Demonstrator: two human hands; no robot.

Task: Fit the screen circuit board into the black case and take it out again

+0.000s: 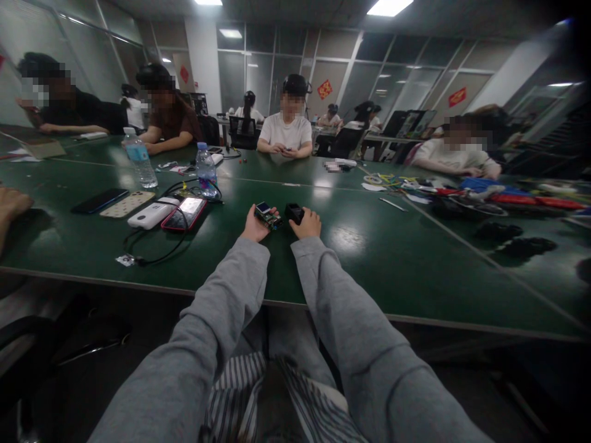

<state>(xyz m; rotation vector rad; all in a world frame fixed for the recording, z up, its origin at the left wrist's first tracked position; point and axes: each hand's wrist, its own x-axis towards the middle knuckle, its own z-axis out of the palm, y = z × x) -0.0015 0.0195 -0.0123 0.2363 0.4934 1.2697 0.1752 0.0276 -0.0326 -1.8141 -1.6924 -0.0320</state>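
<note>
In my left hand (257, 226) lies a green circuit board with a small screen (268, 214), the fingers closed around its edge. Just to the right, my right hand (308, 226) grips a small black box-shaped case (294, 213) from its right side. A narrow gap separates the board from the case. Both hands are over the green table (392, 258), with the wrists close to its surface. The underside of the board is hidden by my left palm.
Left of my hands lie a pink-edged phone (184, 214), a white power bank (154, 213), a black cable (173, 249), and two bottles (205, 169). A white pen (393, 204) and a heap of coloured cables (489, 191) are at right. Several people sit around the table.
</note>
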